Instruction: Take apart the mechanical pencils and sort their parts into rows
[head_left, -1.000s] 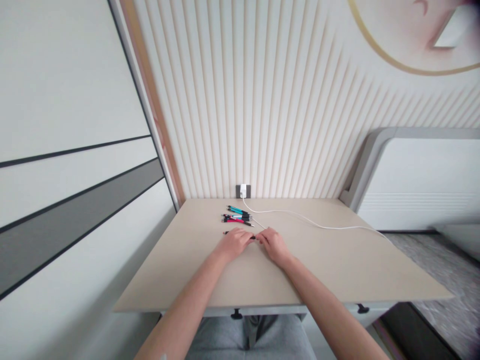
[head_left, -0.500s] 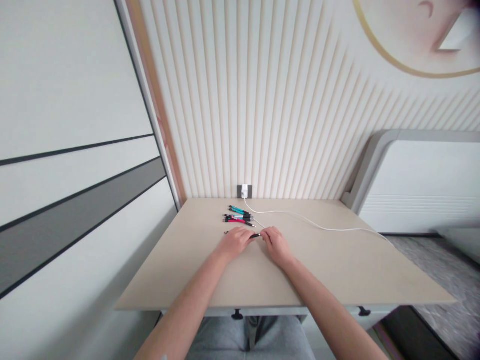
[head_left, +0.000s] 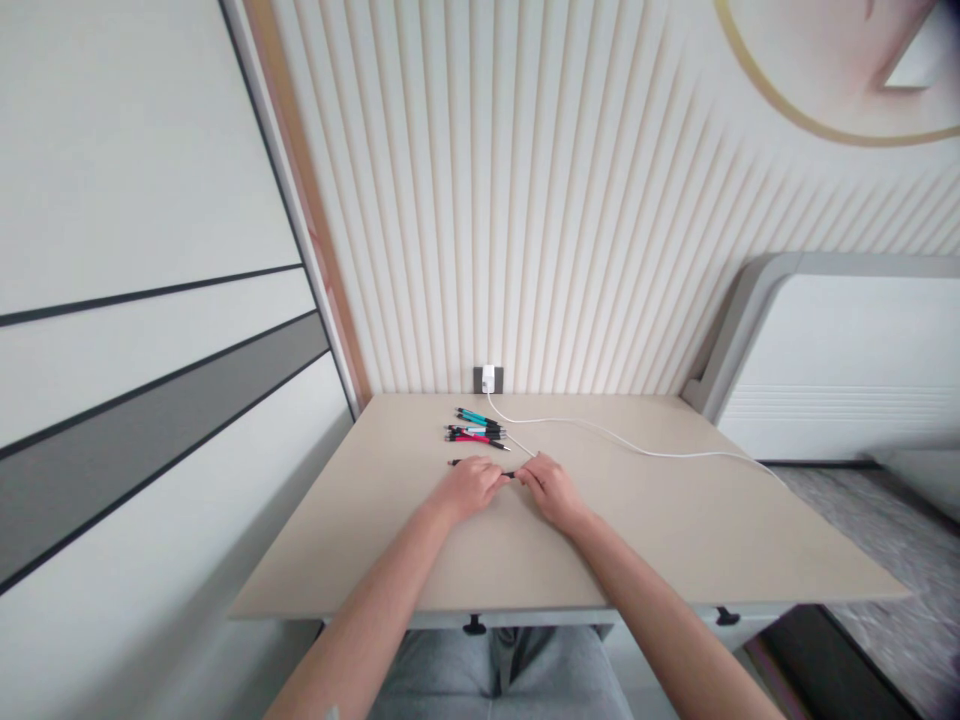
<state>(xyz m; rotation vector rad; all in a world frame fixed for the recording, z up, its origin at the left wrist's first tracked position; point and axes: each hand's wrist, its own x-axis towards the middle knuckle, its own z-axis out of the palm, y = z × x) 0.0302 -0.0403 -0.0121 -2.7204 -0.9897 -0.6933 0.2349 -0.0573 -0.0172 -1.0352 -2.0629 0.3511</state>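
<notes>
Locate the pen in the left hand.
In the head view, just below centre, the pen is in the left hand, its right end at the right hand, nearer the person than the pile of pens.
</notes>
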